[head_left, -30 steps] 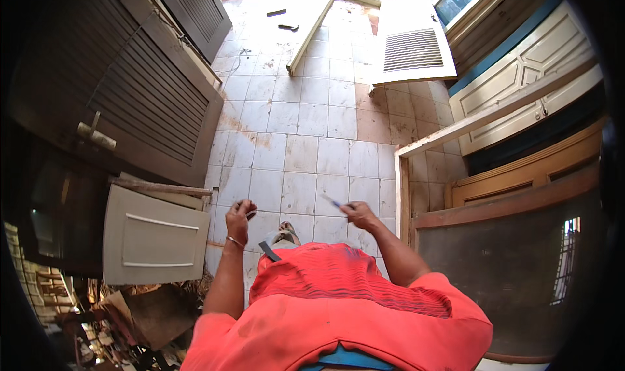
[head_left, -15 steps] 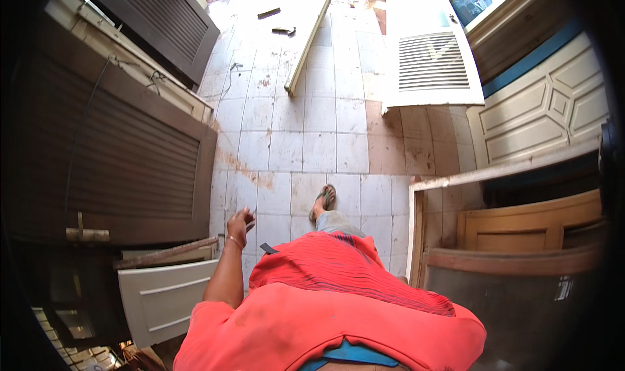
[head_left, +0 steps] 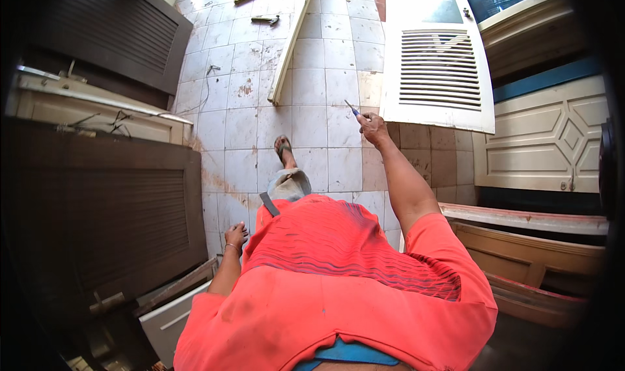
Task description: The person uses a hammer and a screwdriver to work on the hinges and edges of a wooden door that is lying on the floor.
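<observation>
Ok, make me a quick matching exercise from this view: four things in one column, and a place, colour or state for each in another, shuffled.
Things
1. Blue-handled tool
2. Hammer
3. Slatted door at upper right
4. Left hand

Places, colours, states
A. White
B. Beside the red shirt, low on the person's left
C. Gripped in the right hand
D. On the floor tiles, left of the long pale beam

Pairs: 1-C, 2-D, 3-A, 4-B

The screwdriver handle (head_left: 356, 112) is blue, the right louvred door (head_left: 439, 71) white, the floor tiles (head_left: 309, 123) whitish with brown stains, the shirt (head_left: 338, 293) red with dark wavy stripes.
</observation>
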`<move>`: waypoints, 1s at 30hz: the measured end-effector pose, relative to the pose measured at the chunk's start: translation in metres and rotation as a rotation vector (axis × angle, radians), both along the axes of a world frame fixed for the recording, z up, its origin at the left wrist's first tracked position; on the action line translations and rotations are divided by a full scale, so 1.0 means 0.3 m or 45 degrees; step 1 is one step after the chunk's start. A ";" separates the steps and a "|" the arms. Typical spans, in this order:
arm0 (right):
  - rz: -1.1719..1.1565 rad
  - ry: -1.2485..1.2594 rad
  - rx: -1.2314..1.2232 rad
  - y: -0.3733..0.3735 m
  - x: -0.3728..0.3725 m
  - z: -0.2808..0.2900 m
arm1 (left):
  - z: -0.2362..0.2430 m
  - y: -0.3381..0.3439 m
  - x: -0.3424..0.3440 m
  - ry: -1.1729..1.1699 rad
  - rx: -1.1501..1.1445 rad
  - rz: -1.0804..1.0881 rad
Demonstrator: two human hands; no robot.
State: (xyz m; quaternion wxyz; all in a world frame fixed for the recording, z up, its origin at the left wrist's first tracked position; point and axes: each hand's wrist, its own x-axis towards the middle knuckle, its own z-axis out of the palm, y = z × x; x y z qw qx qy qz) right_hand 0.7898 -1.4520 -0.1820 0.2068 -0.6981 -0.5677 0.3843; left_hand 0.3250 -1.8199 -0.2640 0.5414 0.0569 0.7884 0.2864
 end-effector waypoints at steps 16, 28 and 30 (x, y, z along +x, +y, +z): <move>-0.364 -0.235 -1.235 0.153 0.226 -0.335 | -0.076 2.040 -0.357 0.265 0.149 -0.516; 0.466 -0.709 -0.553 1.299 0.354 -0.495 | 0.012 3.205 0.070 -0.005 0.079 -0.592; 0.027 -0.585 -0.516 1.608 0.333 -0.337 | 0.073 3.291 0.135 0.025 0.011 -0.635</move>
